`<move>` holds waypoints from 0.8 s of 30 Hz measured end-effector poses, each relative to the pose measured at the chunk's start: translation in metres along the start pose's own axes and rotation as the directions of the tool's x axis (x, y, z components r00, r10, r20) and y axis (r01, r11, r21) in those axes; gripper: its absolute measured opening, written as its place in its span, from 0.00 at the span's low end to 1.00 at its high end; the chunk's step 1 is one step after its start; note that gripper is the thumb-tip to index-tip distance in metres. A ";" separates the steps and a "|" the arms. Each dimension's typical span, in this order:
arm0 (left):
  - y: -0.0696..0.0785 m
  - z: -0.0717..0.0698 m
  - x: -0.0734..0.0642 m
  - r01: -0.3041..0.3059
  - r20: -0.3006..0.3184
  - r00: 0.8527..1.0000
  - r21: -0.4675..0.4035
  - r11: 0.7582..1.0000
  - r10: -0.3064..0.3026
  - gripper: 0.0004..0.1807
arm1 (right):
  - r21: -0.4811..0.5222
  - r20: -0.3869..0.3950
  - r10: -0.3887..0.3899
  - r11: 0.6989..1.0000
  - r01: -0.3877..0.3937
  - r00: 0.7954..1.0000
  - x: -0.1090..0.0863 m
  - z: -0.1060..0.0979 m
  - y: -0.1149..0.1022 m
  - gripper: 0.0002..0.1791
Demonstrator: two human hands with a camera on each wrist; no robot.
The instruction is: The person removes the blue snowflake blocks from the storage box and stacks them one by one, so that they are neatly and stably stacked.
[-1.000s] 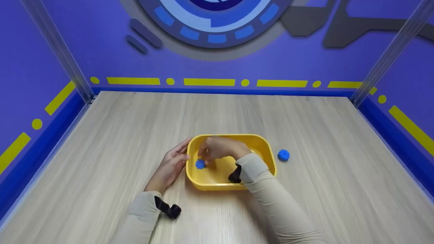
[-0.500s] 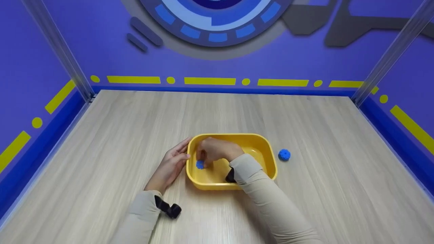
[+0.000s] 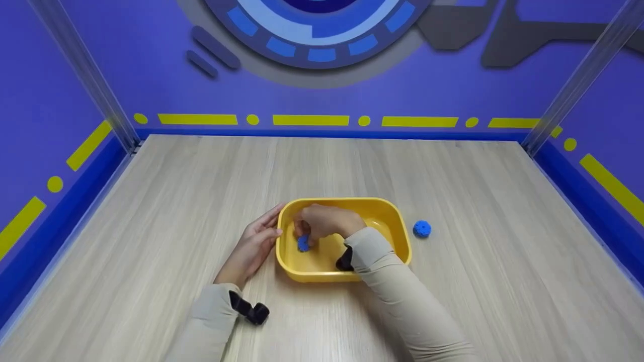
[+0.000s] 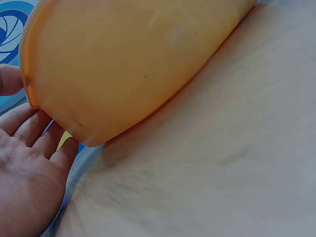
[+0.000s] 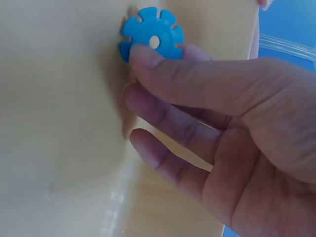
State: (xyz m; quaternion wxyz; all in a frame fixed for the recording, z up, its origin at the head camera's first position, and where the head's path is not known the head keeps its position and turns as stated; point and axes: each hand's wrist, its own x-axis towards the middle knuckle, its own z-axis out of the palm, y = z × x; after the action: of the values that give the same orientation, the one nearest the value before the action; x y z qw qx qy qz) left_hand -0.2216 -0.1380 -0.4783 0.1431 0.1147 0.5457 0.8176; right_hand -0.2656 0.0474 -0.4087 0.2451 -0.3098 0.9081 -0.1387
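Inside a yellow plastic bin [image 3: 332, 259], my right hand [image 3: 324, 221] pinches a small blue notched disc [image 3: 303, 244] between thumb and fingers. Seen from the right wrist, the disc [image 5: 158, 32] has slots around its edge and a hole in the middle, and the remaining fingers are loosely bent below it. My left hand [image 3: 254, 246] rests against the bin's left end, its fingers fairly straight along the outside and the thumb at the rim. From the left wrist, the bin's outer wall [image 4: 133, 64] shows beside the fingertips [image 4: 64, 153].
A blue ball-like piece with a notched surface [image 3: 422, 229] lies on the wooden table [image 3: 483, 281], just right of the bin. Blue-purple printed walls [image 3: 322, 100] enclose the table at the back and sides.
The disc, lying flat in the bin a second ago, is now pinched, tilted up and shifted slightly right. My left hand and the bin have stayed in place.
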 end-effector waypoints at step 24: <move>0.001 0.002 0.000 0.010 -0.037 0.999 -0.014 1.000 -0.011 0.37 | -0.023 -0.032 -0.042 0.999 0.041 0.999 -0.038 -0.027 0.008 0.08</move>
State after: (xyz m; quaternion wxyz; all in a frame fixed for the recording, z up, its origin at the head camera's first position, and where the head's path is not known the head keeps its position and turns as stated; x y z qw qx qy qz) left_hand -0.2213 -0.1368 -0.4770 0.1380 0.0957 0.5433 0.8226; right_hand -0.2577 0.0801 -0.3760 0.2240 -0.3291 0.9069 -0.1384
